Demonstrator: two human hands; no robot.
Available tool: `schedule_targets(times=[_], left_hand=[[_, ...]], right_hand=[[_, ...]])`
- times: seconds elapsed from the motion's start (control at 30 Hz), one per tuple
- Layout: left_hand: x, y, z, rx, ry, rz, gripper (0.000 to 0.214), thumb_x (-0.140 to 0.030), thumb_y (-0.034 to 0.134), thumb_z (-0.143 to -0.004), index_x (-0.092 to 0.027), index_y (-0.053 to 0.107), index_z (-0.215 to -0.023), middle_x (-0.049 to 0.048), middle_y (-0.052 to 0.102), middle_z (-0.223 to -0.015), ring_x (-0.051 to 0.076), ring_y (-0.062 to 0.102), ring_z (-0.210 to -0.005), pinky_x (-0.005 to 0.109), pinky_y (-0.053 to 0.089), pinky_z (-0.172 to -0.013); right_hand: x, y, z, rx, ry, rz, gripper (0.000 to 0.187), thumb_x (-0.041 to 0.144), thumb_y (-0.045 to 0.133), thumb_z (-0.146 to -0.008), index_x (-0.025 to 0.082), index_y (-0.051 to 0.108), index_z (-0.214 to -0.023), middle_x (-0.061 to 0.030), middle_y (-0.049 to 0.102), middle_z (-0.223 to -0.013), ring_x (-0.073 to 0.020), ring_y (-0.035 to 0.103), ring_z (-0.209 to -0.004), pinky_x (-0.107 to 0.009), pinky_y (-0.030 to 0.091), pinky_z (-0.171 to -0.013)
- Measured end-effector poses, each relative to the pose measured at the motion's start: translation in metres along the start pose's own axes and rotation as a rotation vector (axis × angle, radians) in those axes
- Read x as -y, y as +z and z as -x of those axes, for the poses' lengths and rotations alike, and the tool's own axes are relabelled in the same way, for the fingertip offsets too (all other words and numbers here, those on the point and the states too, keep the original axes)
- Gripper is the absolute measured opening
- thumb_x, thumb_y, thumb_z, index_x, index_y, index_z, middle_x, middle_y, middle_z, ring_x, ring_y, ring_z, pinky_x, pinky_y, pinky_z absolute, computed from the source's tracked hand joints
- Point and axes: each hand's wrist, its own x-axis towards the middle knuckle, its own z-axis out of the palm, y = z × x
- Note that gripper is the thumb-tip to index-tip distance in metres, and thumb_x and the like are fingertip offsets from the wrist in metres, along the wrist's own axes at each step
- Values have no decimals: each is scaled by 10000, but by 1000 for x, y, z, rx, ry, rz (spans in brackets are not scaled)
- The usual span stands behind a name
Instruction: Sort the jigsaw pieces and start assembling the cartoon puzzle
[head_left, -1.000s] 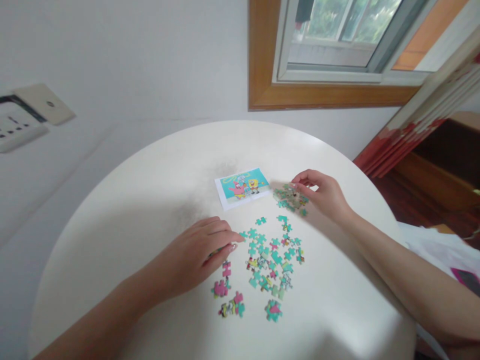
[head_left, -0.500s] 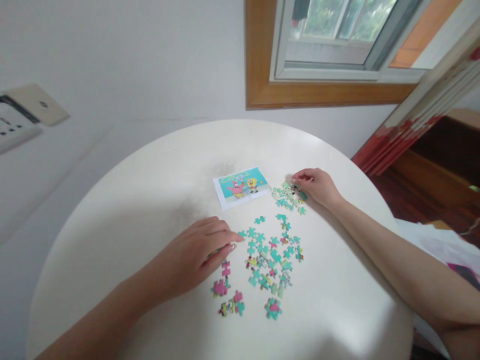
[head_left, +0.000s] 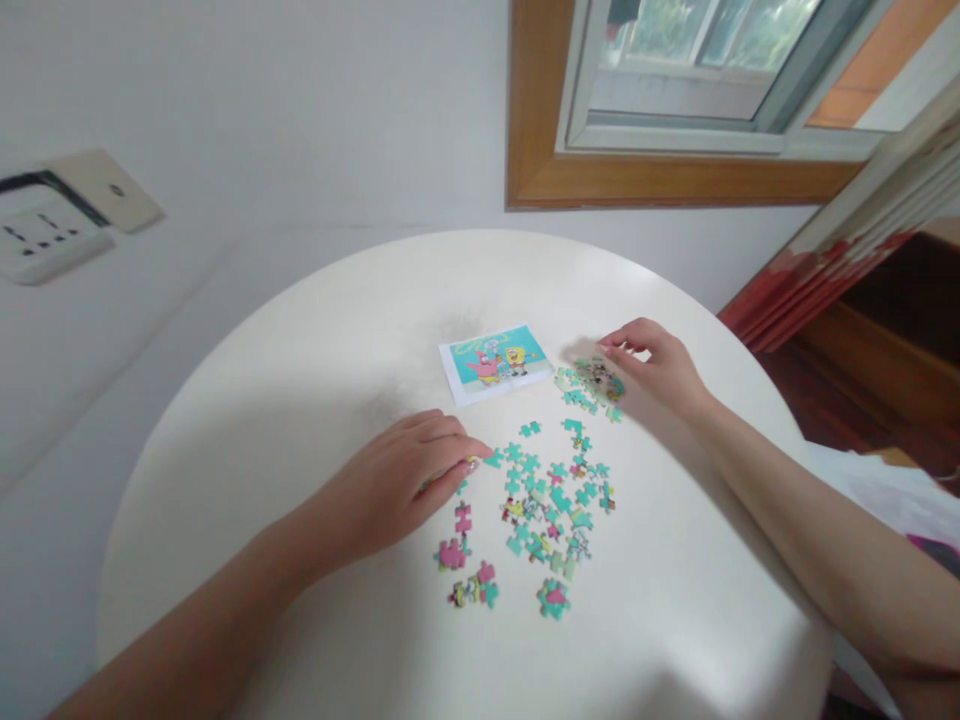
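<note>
My left hand lies palm down on the round white table, fingers stretched toward a scatter of teal and pink puzzle pieces; a piece or two seem to lie under its fingers. My right hand reaches to a smaller heap of pieces at the far right, its curled fingertips touching them. A small cartoon reference picture lies flat between the two hands, further back.
The table stands against a white wall with a socket panel at the left. A wood-framed window is behind. A red-edged curtain and dark wooden furniture are at the right, off the table's edge.
My right hand stayed on the small heap, shuffling the pieces slightly. The left hand has not moved on the table. The camera shifted a little.
</note>
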Motion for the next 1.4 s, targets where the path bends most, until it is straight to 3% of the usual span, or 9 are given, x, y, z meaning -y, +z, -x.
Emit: schedule_targets(times=[0.23,0.5,0.9,1.13,1.23,1.4], left_hand=[[7,-4,3,-112,-40,-21,296,-145,411,-992,-200,649,-1158,62,595,-1067,196,558,-1018,338,451,-906],[7,-7,2,-86,-16,-14,378,-65,409,-943,-261,713,-1051,47,578,-1095,172,541,-906,312,438,-825],[6,-3,1,-75,-31,-33,325,-104,421,-955,-244,709,-1016,53,560,-1125,173,536,-894,327,446,-839],[6,4,0,-44,-35,-37,275,-150,488,-945,-247,693,-1101,60,562,-1137,220,543,-1015,375,455,-911],[5,9,0,-52,-44,-61,221,-186,553,-934,-237,689,-1101,61,564,-1128,233,538,-1050,392,452,-940],[1,17,-3,-77,-88,-126,176,-263,651,-903,-216,672,-1071,58,565,-1078,239,537,-1025,410,454,-930]], right_hand=[[47,-7,12,316,-409,-2,195,192,559,-937,219,742,-1001,-67,715,-929,-200,610,-889,-368,470,-828],[66,-5,23,722,-512,-106,290,84,537,-912,231,772,-996,-57,692,-967,-172,617,-926,-345,440,-895],[75,-8,29,801,-470,1,147,300,653,-919,276,748,-1029,-38,667,-979,-187,598,-920,-344,417,-881],[73,-5,29,800,-467,25,118,304,659,-914,260,739,-988,-41,661,-966,-191,582,-908,-343,403,-873],[76,0,32,753,-450,10,126,324,643,-924,254,736,-974,-36,654,-963,-192,574,-920,-347,393,-880],[92,25,42,545,-372,17,228,363,609,-941,245,725,-1099,-67,650,-1051,-238,544,-1019,-386,370,-902]])
